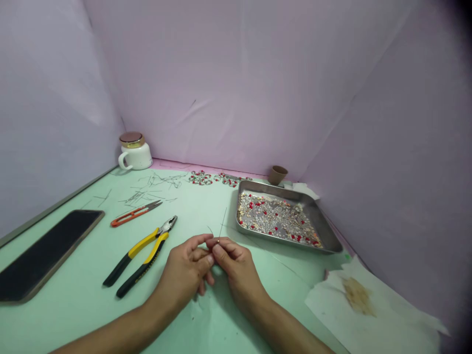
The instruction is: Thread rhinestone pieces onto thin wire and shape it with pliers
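Observation:
My left hand (186,270) and my right hand (236,268) meet fingertip to fingertip low in the middle of the green table. Both are closed in a pinch on a thin wire (221,223) that sticks up and away from the fingers; a tiny bead seems to sit at the pinch point. A metal tray (328,236) of small red and pale beads lies just right of the hands. Yellow-handled pliers (142,255) lie just left of my left hand.
Orange thread snips (134,214) and cut wire pieces (151,189) lie further back. A phone (44,253) rests at the left edge. A lidded white mug (133,151), finished bead flowers (214,178) and a small brown cup (277,174) stand by the back wall. Stained paper (361,300) lies right.

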Demonstrator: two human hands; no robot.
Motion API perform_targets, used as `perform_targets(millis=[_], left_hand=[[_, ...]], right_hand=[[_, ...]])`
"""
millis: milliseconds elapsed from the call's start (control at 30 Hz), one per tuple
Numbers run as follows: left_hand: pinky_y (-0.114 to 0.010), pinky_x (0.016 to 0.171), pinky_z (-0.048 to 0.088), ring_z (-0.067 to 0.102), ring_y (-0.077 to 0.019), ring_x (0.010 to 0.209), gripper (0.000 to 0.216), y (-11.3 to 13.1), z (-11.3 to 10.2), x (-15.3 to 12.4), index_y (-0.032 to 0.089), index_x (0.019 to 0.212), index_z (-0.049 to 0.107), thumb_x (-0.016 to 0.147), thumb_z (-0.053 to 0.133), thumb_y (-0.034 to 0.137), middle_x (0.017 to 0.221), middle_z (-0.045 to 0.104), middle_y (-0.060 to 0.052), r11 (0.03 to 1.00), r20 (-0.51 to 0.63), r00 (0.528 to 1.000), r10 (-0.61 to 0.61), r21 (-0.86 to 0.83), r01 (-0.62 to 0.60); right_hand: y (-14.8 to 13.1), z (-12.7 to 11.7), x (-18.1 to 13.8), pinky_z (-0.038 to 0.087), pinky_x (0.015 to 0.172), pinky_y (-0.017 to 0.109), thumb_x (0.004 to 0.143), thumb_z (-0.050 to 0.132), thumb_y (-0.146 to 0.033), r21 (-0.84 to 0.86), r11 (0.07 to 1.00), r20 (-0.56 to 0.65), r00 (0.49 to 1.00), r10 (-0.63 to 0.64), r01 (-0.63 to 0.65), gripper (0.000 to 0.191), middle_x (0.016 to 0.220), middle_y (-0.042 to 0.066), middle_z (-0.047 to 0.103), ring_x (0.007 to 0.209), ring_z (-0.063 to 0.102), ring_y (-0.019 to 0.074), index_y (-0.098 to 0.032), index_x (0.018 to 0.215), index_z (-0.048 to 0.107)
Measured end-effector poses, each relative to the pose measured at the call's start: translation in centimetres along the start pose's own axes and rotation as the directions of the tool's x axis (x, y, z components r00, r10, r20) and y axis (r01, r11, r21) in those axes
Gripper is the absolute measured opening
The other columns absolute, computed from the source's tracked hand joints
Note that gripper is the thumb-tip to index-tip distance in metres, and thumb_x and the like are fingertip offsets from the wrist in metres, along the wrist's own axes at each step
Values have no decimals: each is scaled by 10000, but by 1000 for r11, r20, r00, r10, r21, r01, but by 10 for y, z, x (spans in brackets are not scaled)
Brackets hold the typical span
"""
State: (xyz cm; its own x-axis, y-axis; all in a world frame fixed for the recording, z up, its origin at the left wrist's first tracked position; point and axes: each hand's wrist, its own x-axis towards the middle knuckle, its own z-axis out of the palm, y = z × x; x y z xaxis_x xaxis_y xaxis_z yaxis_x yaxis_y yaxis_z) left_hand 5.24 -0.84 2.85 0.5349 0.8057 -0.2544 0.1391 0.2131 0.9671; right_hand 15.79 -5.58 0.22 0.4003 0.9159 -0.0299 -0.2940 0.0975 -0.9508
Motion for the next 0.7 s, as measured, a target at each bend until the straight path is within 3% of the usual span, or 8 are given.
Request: perform_targets(millis=[100, 233, 300, 400, 533, 700], left_hand=[[-207, 441, 390, 502, -95, 475, 423, 4, -9, 3, 104, 967, 586, 594, 647, 295, 703, 620, -31, 988, -89, 994, 70, 144, -57], [-192, 467, 352, 446, -80, 482, 253, 13, -15, 5, 119, 832, 636, 636, 628, 279, 553, 555, 22, 984, -49, 997, 58, 172, -49], [-189, 444, 318, 400, -68, 448, 124, 17, -15, 4, 127, 685, 632, 650, 609, 244, 492, 511, 39, 986, -15, 999, 52, 158, -49], [-193, 446, 307, 390, -67, 446, 143, 18, -14, 4, 138, 534, 579, 659, 588, 208, 468, 481, 44, 986, -10, 996, 89, 139, -87], [-192, 474, 338, 438, -77, 478, 122, 14, -14, 6, 140, 528, 578, 645, 584, 173, 498, 508, 37, 991, 13, 994, 108, 84, -108], [-199, 504, 367, 482, -97, 522, 118, 12, -14, 5, 133, 541, 592, 652, 567, 164, 533, 541, 17, 986, 53, 988, 142, 82, -146]], right_hand=[[1, -3, 0, 479, 616, 283, 666, 647, -317, 61, 993, 40, 994, 97, -99, 188, 729, 45, 609, 675, 565, 144, -155, 756, 673], [0, -4, -4, 450, 433, 220, 662, 653, -298, 29, 972, 153, 962, 225, -232, 200, 548, 24, 572, 489, 513, 99, -112, 732, 667], [-1, -4, -6, 458, 452, 216, 643, 673, -274, 31, 968, 165, 956, 241, -249, 190, 547, 34, 591, 491, 531, 98, -102, 721, 667], [-1, -5, -6, 489, 503, 230, 614, 698, -270, 76, 965, 151, 960, 236, -250, 241, 649, 63, 641, 594, 589, 132, -109, 788, 658], [2, -8, -4, 511, 515, 243, 617, 702, -282, 143, 956, 136, 962, 237, -256, 311, 729, 72, 655, 668, 611, 157, -122, 875, 636], [2, -7, -3, 508, 506, 221, 617, 702, -277, 131, 951, 104, 958, 267, -279, 270, 686, 71, 646, 625, 601, 136, -100, 816, 659]])
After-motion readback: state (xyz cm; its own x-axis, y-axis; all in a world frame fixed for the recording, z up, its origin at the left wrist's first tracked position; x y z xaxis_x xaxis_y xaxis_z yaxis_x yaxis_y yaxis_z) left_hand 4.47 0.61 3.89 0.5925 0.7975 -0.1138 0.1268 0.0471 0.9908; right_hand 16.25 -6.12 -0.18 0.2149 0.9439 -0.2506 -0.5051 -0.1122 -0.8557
